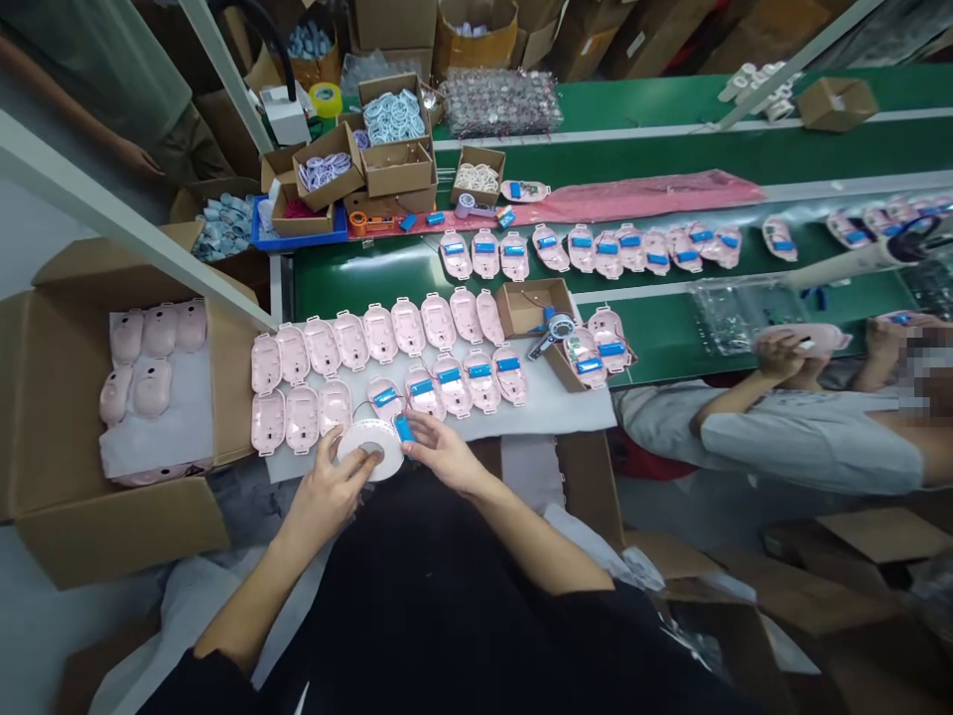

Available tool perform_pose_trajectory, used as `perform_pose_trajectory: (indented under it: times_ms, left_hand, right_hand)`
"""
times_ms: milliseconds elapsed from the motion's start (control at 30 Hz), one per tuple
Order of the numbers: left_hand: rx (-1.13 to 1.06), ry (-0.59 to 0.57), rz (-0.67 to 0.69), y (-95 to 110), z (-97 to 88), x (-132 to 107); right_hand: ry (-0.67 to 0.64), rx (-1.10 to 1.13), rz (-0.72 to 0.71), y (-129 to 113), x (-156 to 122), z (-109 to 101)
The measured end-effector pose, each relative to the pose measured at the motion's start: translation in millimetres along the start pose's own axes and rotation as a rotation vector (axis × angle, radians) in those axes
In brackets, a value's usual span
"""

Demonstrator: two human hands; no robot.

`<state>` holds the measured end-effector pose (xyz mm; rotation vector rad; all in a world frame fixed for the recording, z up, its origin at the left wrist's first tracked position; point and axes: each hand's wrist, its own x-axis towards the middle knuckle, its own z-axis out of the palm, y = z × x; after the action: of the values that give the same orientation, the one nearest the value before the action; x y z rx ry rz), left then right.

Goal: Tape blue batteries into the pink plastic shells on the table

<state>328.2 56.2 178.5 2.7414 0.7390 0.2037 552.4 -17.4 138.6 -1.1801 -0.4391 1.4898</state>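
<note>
My left hand [339, 477] grips a white roll of adhesive tape [387, 445], with fingers at its central hole. Close to the roll's right edge, my right hand [443, 452] pinches a blue battery [403, 427] with a thin wire. Just beyond the hands lies a pink plastic shell [385, 395] with a blue battery in it. Several more shells with batteries [450, 377] continue that row to the right. Pink shells without batteries [302, 417] stand at the left of it, and another such row [379, 333] lies behind.
An open carton [111, 506] with pink shells stands at the left. A small cardboard box [534, 306] and a silver-and-black round-headed tool [552, 333] sit at the right. Behind runs a green conveyor [357, 273] bearing filled shells. A co-worker [804, 437] holds a pink shell at the right.
</note>
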Motion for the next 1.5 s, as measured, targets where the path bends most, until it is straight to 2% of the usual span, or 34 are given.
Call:
perform_pose_trajectory:
  times_ms: [67,133,200,267,367,433,467,533,600,667,733,833,933,1100,1267,1400,1500]
  left_hand:
    - [-0.011,0.013,-0.037,6,2.7,-5]
    - [-0.007,0.029,-0.073,14,10.9,-9]
    - [-0.012,0.028,-0.096,21,24.0,-17]
    - [-0.053,-0.013,-0.075,22,39.1,-29]
    - [-0.114,-0.035,-0.091,9,57.7,-56]
    - [-0.1,0.034,-0.19,-8,64.3,-75]
    - [-0.083,0.076,-0.24,-17,66.1,-84]
    - [-0.054,0.141,-0.307,-32,68.3,-100]
    - [-0.04,0.169,-0.344,-39,71.0,-116]
    - [-0.029,0.179,-0.383,-41,75.7,-130]
    - [-0.024,0.191,-0.427,-38,82.3,-143]
    - [-0.051,0.218,-0.498,-34,92.7,-158]
    - [-0.098,0.239,-0.557,-35,100.7,-166]
    - [-0.141,0.258,-0.604,-46,110.2,-167]
    - [-0.184,0.265,-0.606,-59,123.5,-148]
    - [-0.204,0.279,-0.567,-65,130.0,-120]
    - [-0.184,0.342,-0.542,-69,130.8,-107]
  right_hand:
    - [0.078,0.092,-0.028,15,-9,14]
    - [0.214,0.192,-0.099,30,-14,25]
    - [0.311,0.234,-0.159,36,-6,23]
    - [0.381,0.201,-0.222,31,21,5]
    - [0.486,0.088,-0.334,24,84,-33]
    - [0.426,-0.031,-0.281,36,127,-42]
    - [0.353,-0.101,-0.23,48,145,-39]
    - [0.192,-0.254,-0.143,77,173,-19]
    - [0.073,-0.443,-0.126,106,194,9]
    - [-0.009,-0.699,-0.142,127,212,34]
    - [-0.108,-0.983,-0.145,139,227,51]
    - [-0.27,-1.307,-0.153,152,241,60]
    - [-0.385,-1.501,-0.152,165,244,59]
    - [-0.443,-1.653,-0.086,184,242,61]
    - [-0.429,-1.781,-0.036,189,245,86]
    - [-0.386,-1.78,-0.023,169,244,110]
    - [-0.388,-1.747,-0.077,142,233,111]
